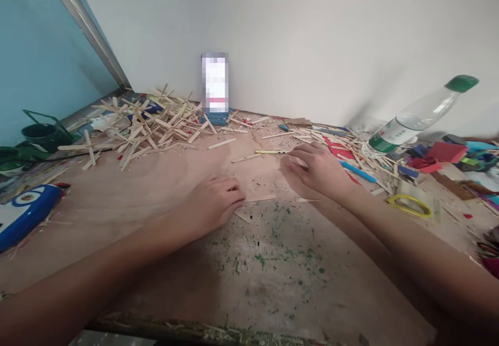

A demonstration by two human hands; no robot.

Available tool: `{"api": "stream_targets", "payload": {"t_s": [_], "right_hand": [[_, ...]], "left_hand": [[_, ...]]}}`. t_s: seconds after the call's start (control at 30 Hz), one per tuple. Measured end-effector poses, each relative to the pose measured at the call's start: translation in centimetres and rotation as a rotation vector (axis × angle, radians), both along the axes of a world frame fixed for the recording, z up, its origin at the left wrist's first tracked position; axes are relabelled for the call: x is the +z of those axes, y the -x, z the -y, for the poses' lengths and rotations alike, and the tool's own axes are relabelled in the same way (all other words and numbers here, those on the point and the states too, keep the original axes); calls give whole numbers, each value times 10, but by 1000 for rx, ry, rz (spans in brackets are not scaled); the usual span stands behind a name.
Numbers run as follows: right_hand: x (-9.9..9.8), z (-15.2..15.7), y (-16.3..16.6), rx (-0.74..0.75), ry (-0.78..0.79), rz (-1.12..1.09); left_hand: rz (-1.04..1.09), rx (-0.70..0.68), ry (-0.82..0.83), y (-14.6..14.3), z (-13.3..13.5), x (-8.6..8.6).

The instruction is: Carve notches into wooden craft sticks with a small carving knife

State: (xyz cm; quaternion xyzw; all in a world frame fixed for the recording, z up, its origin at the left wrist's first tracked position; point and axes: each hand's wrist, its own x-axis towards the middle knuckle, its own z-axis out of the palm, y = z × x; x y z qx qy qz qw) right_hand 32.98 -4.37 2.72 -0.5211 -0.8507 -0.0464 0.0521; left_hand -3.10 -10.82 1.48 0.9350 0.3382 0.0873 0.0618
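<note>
My left hand (pixel 218 197) rests low over the middle of the table, its fingers closed at the left end of a flat wooden craft stick (pixel 261 198). Another craft stick (pixel 242 216) pokes out just below those fingertips. Further right, my right hand (pixel 312 166) is curled close to the tabletop, fingers closed around the right end of a thin yellow patterned pencil (pixel 268 152); its fingertips are partly hidden. A short pointed piece of stick (pixel 307 200) lies below that hand. Left of the pencil lies one more craft stick (pixel 245 158).
A tangled heap of crossed sticks (pixel 156 122) fills the back left. Against the wall leans a phone (pixel 215 83). A tilted plastic bottle (pixel 417 119), a blue-handled tool (pixel 358 171), a yellow tape ring (pixel 409 205) and loose scraps crowd the right. A blue case (pixel 29 210) sits left.
</note>
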Motion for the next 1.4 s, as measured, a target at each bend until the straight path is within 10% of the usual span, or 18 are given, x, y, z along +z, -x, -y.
{"api": "stream_targets", "payload": {"t_s": [0.47, 0.87, 1.4], "right_hand": [[37, -51, 21, 38, 220, 228], [28, 35, 41, -18, 72, -680], [15, 76, 77, -210, 544, -1156]], "left_hand": [[-59, 3, -43, 45, 7, 55], [32, -3, -28, 37, 2, 21], [51, -51, -115, 31, 7, 60]]}}
